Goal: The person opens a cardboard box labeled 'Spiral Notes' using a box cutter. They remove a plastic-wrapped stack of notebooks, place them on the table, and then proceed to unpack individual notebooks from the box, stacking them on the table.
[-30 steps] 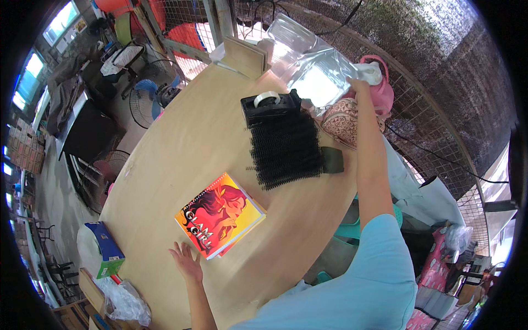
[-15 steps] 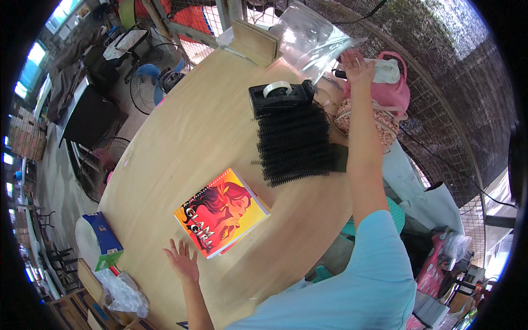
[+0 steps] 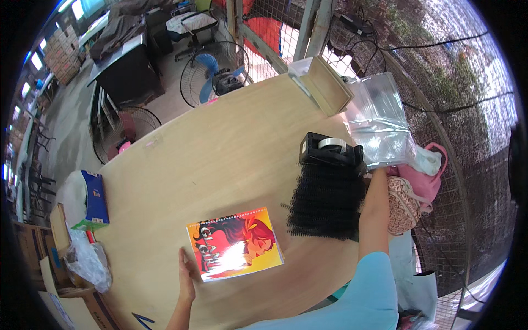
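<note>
A booklet with a bright red and yellow illustrated cover lies flat on the wooden table, a row of punched holes along its far edge. Beside its left edge, my left hand rests edge-on, fingers stretched and holding nothing. My right arm reaches past a bundle of black binding coils to a stack of clear plastic sleeves. Only the wrist end of my right hand shows; its fingers are hidden at the near edge of the sleeves. A black tape dispenser stands just beyond the coils.
A brown board box stands at the table's far edge. Pink and patterned bags sit at the right. On the left are a blue and green box and a crumpled plastic bag. Dark tool handles lie near the front.
The view has swung, shifting the table contents. My right hand, earlier open above the bags, is now at the sleeves with fingers out of sight. My left hand has turned edge-on beside the booklet.
</note>
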Tool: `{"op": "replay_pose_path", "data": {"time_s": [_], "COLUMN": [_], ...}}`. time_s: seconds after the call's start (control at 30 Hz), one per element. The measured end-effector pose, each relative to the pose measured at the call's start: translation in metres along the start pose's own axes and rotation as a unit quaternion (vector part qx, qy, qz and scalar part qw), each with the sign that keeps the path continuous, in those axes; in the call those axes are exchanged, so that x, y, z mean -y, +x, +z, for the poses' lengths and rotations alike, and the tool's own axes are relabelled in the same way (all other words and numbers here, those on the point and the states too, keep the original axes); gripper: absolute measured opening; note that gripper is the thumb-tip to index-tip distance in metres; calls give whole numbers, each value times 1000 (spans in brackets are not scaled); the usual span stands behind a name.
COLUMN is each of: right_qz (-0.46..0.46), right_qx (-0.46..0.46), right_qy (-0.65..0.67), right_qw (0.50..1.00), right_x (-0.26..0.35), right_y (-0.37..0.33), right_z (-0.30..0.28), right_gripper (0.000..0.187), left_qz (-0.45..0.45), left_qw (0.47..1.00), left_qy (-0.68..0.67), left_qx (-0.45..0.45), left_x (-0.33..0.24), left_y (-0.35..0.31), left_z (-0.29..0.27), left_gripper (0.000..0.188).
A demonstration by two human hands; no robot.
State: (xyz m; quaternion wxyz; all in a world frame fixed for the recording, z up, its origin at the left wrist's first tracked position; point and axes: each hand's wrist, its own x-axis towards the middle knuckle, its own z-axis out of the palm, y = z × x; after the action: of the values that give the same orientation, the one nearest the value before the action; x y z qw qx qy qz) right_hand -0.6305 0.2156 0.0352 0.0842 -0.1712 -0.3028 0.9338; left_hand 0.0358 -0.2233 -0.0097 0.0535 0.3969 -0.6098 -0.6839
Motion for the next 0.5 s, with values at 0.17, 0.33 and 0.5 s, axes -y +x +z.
{"op": "replay_pose_path", "data": {"time_s": [0.17, 0.33, 0.5], "right_qz": [1, 0, -16], "right_qx": [1, 4, 42], "right_qy": [-112, -311, -617], "right_qw": [994, 951, 785], "right_x": [11, 39, 84], "right_y": [8, 1, -19], "right_z": [21, 26, 26], "right_gripper": [29, 27, 26], "left_qz": [72, 74, 8], "left_qw": [993, 997, 1000], "left_qy": [-87, -24, -19], "left_qx": [-20, 23, -15], "left_x": [3, -12, -19], "left_y": [10, 3, -2], "left_z": [19, 13, 8], "left_gripper": [82, 88, 84]}}
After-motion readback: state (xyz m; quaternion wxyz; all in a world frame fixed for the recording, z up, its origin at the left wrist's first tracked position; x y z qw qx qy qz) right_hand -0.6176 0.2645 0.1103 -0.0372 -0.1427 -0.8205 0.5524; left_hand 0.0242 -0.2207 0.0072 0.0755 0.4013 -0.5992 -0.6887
